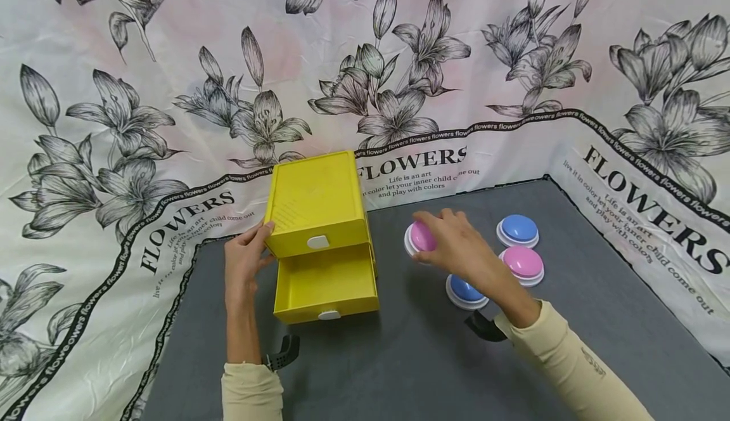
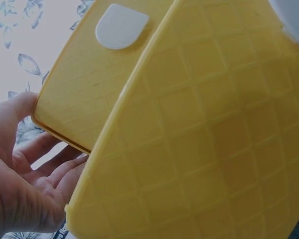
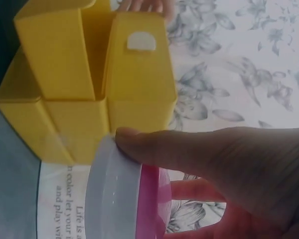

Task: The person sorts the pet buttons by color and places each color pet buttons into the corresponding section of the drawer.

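Pink btn (image 1: 421, 236) part covered by R hand (image 1: 456, 240), cut off at bottom of R wrist view; R fingers part-spread, gripping it, just R of yellow drawer unit (image 1: 313, 193). L hand (image 1: 244, 259): fingers loosely bent round unit's L front corner, some tips hidden. Blue btn (image 1: 463, 290) part hidden below R forearm (image 1: 504, 288). Lower drawer (image 1: 302, 313) pulled out, yellow floor visible; upper drawer (image 1: 291, 245) closed, contents can't tell.

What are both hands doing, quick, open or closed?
Left hand: open, touching the yellow drawer box.
Right hand: closed, holding a pink-topped white button.
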Action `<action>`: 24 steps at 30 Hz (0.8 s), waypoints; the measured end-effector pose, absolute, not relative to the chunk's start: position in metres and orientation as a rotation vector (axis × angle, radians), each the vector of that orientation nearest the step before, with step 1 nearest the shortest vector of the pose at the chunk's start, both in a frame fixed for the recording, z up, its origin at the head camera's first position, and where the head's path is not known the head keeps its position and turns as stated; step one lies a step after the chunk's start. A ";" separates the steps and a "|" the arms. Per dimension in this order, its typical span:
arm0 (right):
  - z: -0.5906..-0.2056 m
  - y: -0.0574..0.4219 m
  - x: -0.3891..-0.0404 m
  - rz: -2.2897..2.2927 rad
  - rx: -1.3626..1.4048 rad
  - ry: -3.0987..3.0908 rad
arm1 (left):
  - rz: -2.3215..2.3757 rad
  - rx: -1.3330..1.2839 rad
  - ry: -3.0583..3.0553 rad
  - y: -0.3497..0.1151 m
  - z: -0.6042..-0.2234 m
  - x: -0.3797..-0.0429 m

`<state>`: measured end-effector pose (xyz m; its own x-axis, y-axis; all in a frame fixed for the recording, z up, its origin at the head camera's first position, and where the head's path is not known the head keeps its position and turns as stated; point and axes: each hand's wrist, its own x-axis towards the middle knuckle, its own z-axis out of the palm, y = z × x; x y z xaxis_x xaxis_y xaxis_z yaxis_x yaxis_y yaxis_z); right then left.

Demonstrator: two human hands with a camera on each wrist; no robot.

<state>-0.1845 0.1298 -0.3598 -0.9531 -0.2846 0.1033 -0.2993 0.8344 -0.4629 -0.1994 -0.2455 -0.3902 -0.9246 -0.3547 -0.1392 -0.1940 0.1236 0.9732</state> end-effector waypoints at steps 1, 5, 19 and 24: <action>-0.358 0.128 -0.183 0.768 0.478 -2.985 | -1.920 0.552 -2.256 -0.246 -0.390 -0.200; -0.354 0.123 -0.179 0.800 0.489 -2.998 | -1.920 0.546 -2.251 -0.245 -0.390 -0.200; -0.350 0.068 -0.162 0.845 0.795 -2.946 | -1.916 0.545 -2.239 -0.245 -0.391 -0.200; -0.357 0.043 -0.164 0.887 0.900 -2.921 | -1.910 0.550 -2.246 -0.243 -0.391 -0.199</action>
<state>-0.1643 0.0428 -0.3566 -0.8392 -0.5305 0.1197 -0.5075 0.6848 -0.5229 -0.1995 -0.2434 -0.3905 -0.9230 -0.3635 -0.1264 -0.1831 0.1259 0.9750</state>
